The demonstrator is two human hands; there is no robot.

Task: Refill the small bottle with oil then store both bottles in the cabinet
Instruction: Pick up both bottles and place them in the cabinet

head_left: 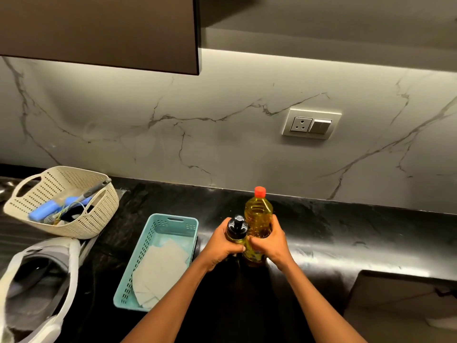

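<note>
A small dark bottle (237, 227) with a black cap stands upright over the black counter (321, 233), and my left hand (221, 246) grips its body. Right beside it, touching, is a large clear bottle of yellow oil (258, 211) with a red cap, held round its lower half by my right hand (270, 242). Both caps are on. My fingers hide the lower parts of both bottles. A dark wall cabinet (99, 30) hangs at the upper left, its door seen from below.
A teal plastic basket (158, 226) with folded cloths lies left of my hands. A cream perforated basket (99, 211) with utensils stands at the far left, with a white and grey bag (39, 280) in front of it. A wall socket (310, 125) sits on the marble backsplash.
</note>
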